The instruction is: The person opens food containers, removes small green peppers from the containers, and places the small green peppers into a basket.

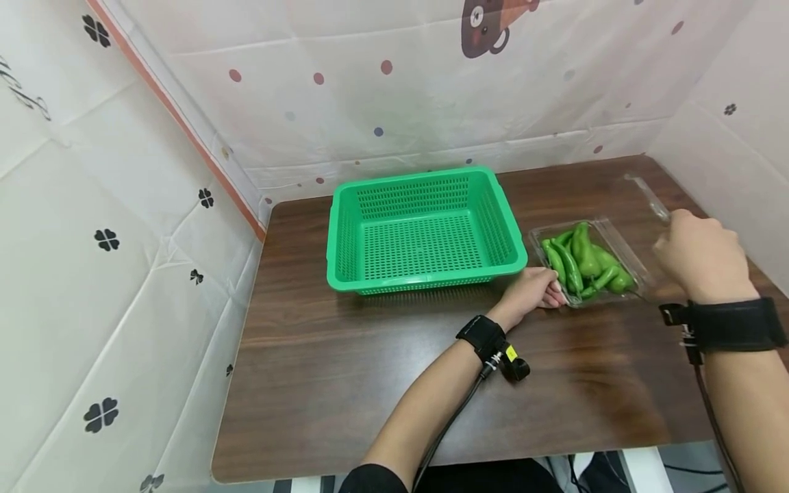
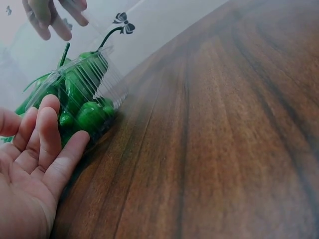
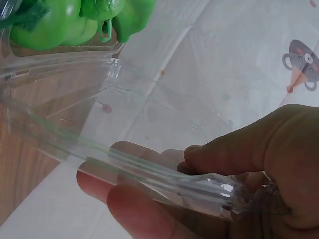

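There are no words or numbers that can be read in any of the pictures. The white wall cloth [image 1: 154,287] only has little pictures on it: black clover leaves, colored dots and part of a brown cartoon bear [image 1: 490,27]. At the far left edge there is a bit of dark curly marking [image 1: 21,92], but it is cut off and cannot be read. The green basket [image 1: 422,229], the clear box of peppers [image 1: 588,263] and the black wrist bands [image 1: 733,322] show no label or brand.
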`<state>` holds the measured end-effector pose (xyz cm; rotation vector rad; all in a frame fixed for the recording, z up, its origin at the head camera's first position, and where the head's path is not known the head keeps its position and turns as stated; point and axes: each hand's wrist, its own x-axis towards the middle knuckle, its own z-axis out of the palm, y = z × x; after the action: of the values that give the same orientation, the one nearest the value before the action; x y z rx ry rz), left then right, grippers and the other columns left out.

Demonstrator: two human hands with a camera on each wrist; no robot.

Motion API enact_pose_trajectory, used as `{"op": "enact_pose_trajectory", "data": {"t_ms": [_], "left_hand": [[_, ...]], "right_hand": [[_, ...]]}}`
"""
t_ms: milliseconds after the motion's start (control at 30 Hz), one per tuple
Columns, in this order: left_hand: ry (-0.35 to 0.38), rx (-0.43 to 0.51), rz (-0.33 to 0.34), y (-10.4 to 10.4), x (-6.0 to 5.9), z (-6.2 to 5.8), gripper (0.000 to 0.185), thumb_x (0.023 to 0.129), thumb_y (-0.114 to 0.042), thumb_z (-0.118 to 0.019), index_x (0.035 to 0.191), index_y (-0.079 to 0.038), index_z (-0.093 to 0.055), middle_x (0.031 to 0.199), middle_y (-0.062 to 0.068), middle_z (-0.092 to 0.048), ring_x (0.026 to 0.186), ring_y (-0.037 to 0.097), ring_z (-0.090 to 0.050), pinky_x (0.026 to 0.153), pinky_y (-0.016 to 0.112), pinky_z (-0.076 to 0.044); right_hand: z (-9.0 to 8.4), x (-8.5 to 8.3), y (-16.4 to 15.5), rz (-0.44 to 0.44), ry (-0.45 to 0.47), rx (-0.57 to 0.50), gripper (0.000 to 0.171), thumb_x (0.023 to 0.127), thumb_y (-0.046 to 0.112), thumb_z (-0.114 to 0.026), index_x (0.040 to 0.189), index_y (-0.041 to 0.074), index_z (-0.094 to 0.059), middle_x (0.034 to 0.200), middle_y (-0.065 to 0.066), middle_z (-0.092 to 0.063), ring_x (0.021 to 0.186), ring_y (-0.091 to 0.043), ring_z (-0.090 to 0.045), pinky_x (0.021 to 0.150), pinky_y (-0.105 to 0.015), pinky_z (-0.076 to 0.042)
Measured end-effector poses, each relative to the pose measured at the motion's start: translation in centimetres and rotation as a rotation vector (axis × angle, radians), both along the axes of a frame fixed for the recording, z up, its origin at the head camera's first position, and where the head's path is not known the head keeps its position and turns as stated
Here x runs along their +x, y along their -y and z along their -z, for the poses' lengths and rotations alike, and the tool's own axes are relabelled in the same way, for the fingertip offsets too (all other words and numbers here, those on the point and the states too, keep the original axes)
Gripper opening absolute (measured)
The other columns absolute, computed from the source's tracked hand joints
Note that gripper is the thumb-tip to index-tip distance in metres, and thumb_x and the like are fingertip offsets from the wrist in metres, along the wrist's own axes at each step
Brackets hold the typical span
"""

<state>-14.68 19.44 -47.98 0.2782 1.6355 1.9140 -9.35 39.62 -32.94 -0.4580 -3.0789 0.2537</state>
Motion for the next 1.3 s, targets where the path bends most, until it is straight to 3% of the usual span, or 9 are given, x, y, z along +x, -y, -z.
{"op": "enact_pose_trajectory", "data": {"t_ms": [267,567,967,1300], "left_hand": [[0.004,-0.031,0.005,-0.2,0.4,-0.1,0.035,0.101,-0.019,-0.050,0.070,-0.007,-0.059,0.060,0.000,-0.064,0.051,0.008,-0.059,0.054,0.020,-0.051],[0.024,-0.069,0.065,-0.7,1.2,0.3,0.037,0.103,-0.022,-0.050,0.070,-0.009,-0.058,0.061,-0.002,-0.064,0.052,0.008,-0.059,0.054,0.021,-0.051],[0.025,-0.050,0.024,-0.5,0.5,0.2,0.036,0.102,-0.021,-0.050,0.068,-0.009,-0.058,0.060,-0.002,-0.064,0.051,0.008,-0.059,0.053,0.021,-0.050],[0.019,-0.053,0.001,-0.1,0.3,-0.1,0.036,0.102,-0.021,-0.050,0.069,-0.009,-0.057,0.060,-0.002,-0.063,0.051,0.008,-0.058,0.053,0.021,-0.050]], "right_hand": [[0.3,0.2,-1.0,-0.006,-0.013,0.006,0.027,0.089,0.006,-0.036,0.092,-0.018,-0.049,0.079,-0.041,-0.054,0.069,-0.060,-0.054,0.063,-0.069,-0.042],[1.3,1.8,-1.6,0.029,-0.030,-0.007,0.024,0.090,0.003,-0.035,0.090,-0.017,-0.048,0.073,-0.038,-0.053,0.060,-0.052,-0.052,0.057,-0.066,-0.041],[0.9,0.8,-1.2,0.006,-0.046,-0.010,0.026,0.091,0.005,-0.032,0.090,-0.015,-0.048,0.078,-0.041,-0.055,0.066,-0.057,-0.054,0.065,-0.070,-0.039],[0.9,0.2,-2.0,0.000,-0.062,-0.003,0.029,0.094,0.009,-0.037,0.094,-0.017,-0.049,0.073,-0.038,-0.055,0.057,-0.052,-0.054,0.050,-0.062,-0.041]]}}
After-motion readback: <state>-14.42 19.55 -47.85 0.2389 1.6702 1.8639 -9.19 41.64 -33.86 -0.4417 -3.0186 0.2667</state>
